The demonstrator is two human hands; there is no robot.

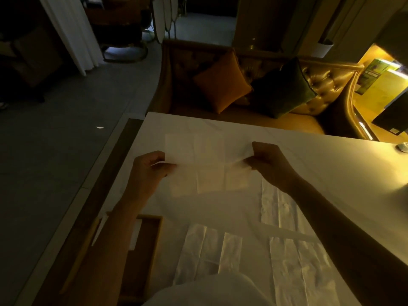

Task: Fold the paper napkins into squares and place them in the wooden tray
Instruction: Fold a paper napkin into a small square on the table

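A thin white paper napkin (pixel 207 164) with crease lines is held spread out above the white-covered table (pixel 331 164). My left hand (pixel 150 166) pinches its left edge and my right hand (pixel 269 164) pinches its right edge. Three more unfolded napkins lie flat on the table: one near the front middle (pixel 207 255), one at the front right (pixel 298 266) and one under my right forearm (pixel 276 206). The wooden tray (pixel 152 239) sits at the table's front left, partly hidden by my left forearm, with something white inside it.
A leather sofa (pixel 326 85) with an orange cushion (pixel 223 82) and a dark green cushion (pixel 282 87) stands just beyond the table's far edge. A small round object (pixel 403 147) rests at the far right of the table. Grey floor lies to the left.
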